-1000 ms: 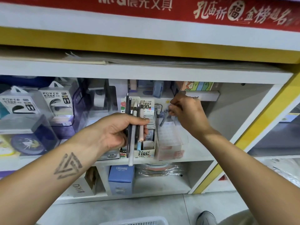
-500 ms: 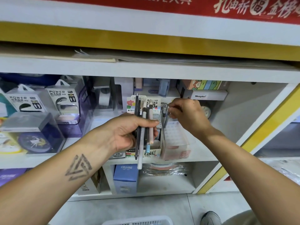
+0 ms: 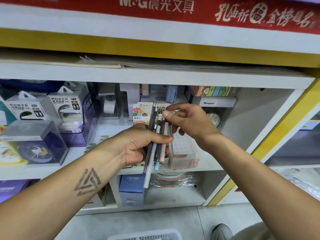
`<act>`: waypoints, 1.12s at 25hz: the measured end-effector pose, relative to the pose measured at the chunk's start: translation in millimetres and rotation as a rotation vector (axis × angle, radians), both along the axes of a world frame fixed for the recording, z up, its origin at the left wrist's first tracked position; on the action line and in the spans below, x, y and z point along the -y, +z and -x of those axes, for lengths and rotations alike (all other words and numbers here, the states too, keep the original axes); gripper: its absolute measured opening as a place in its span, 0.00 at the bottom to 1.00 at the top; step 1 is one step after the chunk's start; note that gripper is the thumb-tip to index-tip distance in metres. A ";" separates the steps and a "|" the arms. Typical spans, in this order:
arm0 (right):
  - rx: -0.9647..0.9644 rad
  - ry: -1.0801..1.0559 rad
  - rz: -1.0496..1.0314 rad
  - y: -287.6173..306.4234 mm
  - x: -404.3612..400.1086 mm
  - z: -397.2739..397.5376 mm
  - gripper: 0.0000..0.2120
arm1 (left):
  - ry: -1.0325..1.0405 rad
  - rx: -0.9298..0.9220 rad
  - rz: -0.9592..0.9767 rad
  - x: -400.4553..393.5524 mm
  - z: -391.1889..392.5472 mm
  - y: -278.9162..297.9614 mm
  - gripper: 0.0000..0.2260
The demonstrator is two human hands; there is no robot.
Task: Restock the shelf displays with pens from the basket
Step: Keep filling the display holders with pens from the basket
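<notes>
A single wide-angle head view looks forward and slightly down, close to the white shelf unit (image 3: pixel 155 73). Beyond the fingers lies the middle shelf; below them, grey floor (image 3: pixel 131 222) and a white plastic basket's rim (image 3: pixel 145 235).

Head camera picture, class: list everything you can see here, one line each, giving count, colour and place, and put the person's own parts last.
pens: a handful, exact count unclear; black, white, pink, one blue-tipped; bunched upright in the left hand.
power bank boxes: two, white and clear, left on the shelf.
clear box: one, dark blue item inside, front left of the shelf.
display box: one, white with coloured print, behind the pens.
clock: one, pale face, behind the right hand.
blue box: one, lower shelf.
basket: one, white, on the floor at the bottom edge.
shoe: one, grey, bottom right.
left hand: grips the pens.
right hand: thumb and forefinger at the pen tops.
</notes>
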State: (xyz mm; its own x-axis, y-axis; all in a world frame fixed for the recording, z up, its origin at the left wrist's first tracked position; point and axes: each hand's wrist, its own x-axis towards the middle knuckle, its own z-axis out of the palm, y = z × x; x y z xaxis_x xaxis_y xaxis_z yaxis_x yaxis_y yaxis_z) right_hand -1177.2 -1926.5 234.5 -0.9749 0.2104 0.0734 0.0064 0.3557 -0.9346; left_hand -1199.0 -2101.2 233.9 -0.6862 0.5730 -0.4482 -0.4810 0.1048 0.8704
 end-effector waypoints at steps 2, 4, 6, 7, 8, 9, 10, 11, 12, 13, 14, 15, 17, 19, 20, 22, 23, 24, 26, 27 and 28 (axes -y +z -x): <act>0.035 0.001 0.094 1.8 -0.4 -2.9 0.13 | -0.017 -0.008 -0.003 -1.5 -2.3 -0.1 0.03; 0.033 -0.017 0.242 4.2 -7.0 -4.6 0.11 | -0.036 0.027 -0.017 -2.1 -2.8 1.3 0.02; -0.049 -0.137 0.325 7.9 -20.2 -2.7 0.08 | -0.020 0.070 -0.016 -1.7 -0.6 2.1 0.04; -0.114 -0.229 0.319 9.0 -29.0 -0.9 0.06 | 0.003 0.087 -0.013 -1.0 2.0 1.8 0.04; -0.181 -0.314 0.267 10.0 -37.4 0.4 0.05 | 0.031 0.104 -0.014 -0.8 5.0 1.8 0.04; -0.232 -0.372 0.153 9.5 -44.7 1.7 0.04 | 0.058 0.120 -0.018 -0.5 7.1 2.1 0.02; -0.262 -0.392 -0.018 6.8 -49.4 3.0 0.04 | 0.075 0.134 -0.024 0.4 9.1 1.7 0.02; -0.274 -0.372 -0.220 2.0 -51.8 3.5 0.05 | 0.079 0.144 -0.029 0.8 10.3 1.3 0.03; -0.271 -0.322 -0.407 -3.8 -52.3 4.0 0.06 | 0.074 0.148 -0.034 0.4 11.4 1.2 0.04; -0.266 -0.268 -0.545 -9.9 -51.6 5.0 0.06 | 0.067 0.147 -0.042 0.0 11.7 1.7 0.06; -0.273 -0.228 -0.622 -15.3 -50.5 6.0 0.05 | 0.060 0.143 -0.048 -0.1 11.6 1.4 0.07; -0.290 -0.208 -0.662 -18.9 -50.1 7.7 0.04 | 0.052 0.135 -0.050 -0.5 12.2 1.5 0.08; -0.320 -0.207 -0.697 -23.5 -49.9 11.2 0.04 | 0.040 0.123 -0.045 -0.6 14.0 0.8 0.09; -0.332 -0.206 -0.724 -25.9 -48.7 12.5 0.04 | 0.033 0.113 -0.037 0.0 16.5 -0.9 0.10; -0.325 -0.196 -0.733 -26.9 -47.5 12.5 0.03 | 0.031 0.110 -0.034 0.4 17.2 -1.6 0.09; -0.314 -0.158 -0.734 -28.0 -46.3 13.0 0.03 | 0.029 0.115 -0.038 0.7 16.9 -1.2 0.05; -0.312 -0.142 -0.729 -28.4 -46.6 13.7 0.04 | 0.030 0.122 -0.043 1.0 16.3 -0.6 0.03; -0.313 -0.130 -0.719 -28.8 -46.9 14.8 0.05 | 0.029 0.124 -0.049 1.2 15.9 -0.2 0.02; -0.305 -0.108 -0.741 -30.9 -47.8 16.4 0.08 | 0.016 0.121 -0.058 1.3 15.8 -0.5 0.02; -0.285 -0.097 -0.794 -32.5 -47.3 17.5 0.10 | 0.008 0.118 -0.062 1.5 16.1 -0.9 0.02; -0.255 -0.090 -0.856 -33.2 -45.8 18.5 0.12 | 0.003 0.115 -0.064 1.8 16.5 -1.3 0.02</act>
